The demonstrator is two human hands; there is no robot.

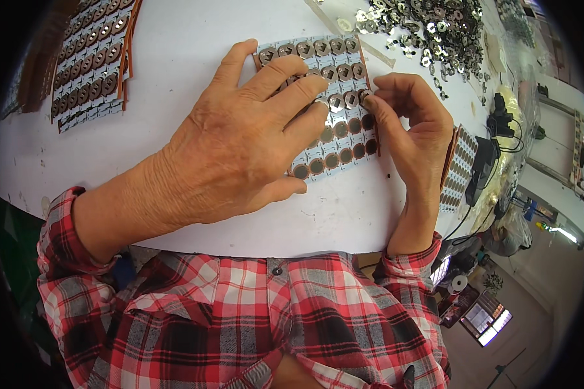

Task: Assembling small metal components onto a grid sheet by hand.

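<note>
A pale blue panel of small circuit boards [329, 147] lies on the white table in front of me. Round metal battery clips [336, 102] fill its upper rows, while the lower rows show bare dark discs with copper rings [331, 160]. My left hand [230, 139] rests across the panel's left side with fingers spread, hiding part of several rows. At the panel's right edge, my right hand [412, 120] has its thumb tip on the end clip [363, 98] of the third row. Its other fingers curl just beyond the edge.
Loose metal clips [444, 29] lie heaped at the far right. Stacked panels fitted with clips [87, 65] stand at the far left. Another stack of panels [459, 165] sits right of my right wrist, beside a black device [480, 168] with cables.
</note>
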